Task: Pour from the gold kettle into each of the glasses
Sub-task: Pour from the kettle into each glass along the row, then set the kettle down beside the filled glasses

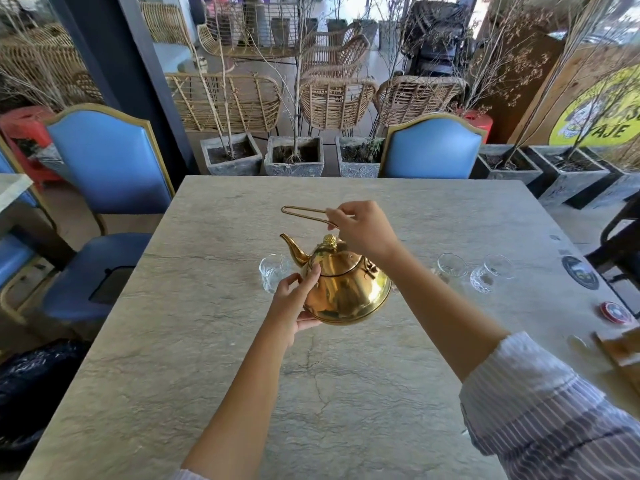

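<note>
A shiny gold kettle (346, 289) hangs over the middle of the stone table (207, 341), tilted with its spout toward the left. My right hand (363, 228) grips its thin wire handle (301, 213) from above. My left hand (294, 299) cups the kettle's lower left side. A clear glass (273, 273) stands just under the spout, partly hidden behind it. Two more clear glasses (452, 266) (490, 273) stand to the right of my right forearm.
Two blue chairs (107, 161) (431, 148) stand at the far side, another blue seat at the left. A red round coaster (616, 311), a dark round badge (580, 271) and a brown paper item (620, 348) lie near the table's right edge. Stone planters line the back.
</note>
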Demonstrator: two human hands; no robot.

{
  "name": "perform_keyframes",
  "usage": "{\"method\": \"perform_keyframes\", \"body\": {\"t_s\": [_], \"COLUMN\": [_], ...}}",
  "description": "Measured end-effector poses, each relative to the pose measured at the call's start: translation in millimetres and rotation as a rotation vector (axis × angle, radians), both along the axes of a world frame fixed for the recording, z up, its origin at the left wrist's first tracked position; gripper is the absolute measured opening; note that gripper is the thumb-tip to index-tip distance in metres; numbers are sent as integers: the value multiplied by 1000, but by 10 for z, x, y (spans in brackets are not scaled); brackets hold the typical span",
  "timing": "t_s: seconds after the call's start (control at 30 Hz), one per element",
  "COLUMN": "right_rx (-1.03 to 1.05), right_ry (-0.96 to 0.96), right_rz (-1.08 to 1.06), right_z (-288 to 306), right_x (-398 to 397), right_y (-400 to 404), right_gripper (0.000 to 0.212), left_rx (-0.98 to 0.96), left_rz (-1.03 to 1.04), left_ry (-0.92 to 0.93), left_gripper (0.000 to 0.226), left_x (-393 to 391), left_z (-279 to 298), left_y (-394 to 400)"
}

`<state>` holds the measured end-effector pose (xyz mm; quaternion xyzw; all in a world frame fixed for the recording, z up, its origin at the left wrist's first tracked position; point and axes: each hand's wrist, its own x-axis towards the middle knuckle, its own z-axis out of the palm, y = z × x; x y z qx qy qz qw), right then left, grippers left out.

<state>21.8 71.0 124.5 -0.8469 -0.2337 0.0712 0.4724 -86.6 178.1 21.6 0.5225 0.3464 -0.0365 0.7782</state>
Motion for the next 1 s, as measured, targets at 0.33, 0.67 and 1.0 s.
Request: {"method": "perform_keyframes", "body": {"t_s": [0.33,0.67,1.0], "right_rx": [87,184,333], "right_ry": [118,163,244], "right_rz": [-67,-211,-376], "right_z": [-224,-518,-873], "right_x": [-219,-383,-368], "right_y": [-738,-1741,-2611], "right_gripper": [48,46,44], "left_rx": [10,-14,-91], "left_rz": [-33,-248,-315], "left_ry": [77,160,241], "left_gripper": [106,78,90], "left_x": [-122,-84,162], "left_z": [-121,-315,-394], "left_y": [-440,-1252,-2040]}}
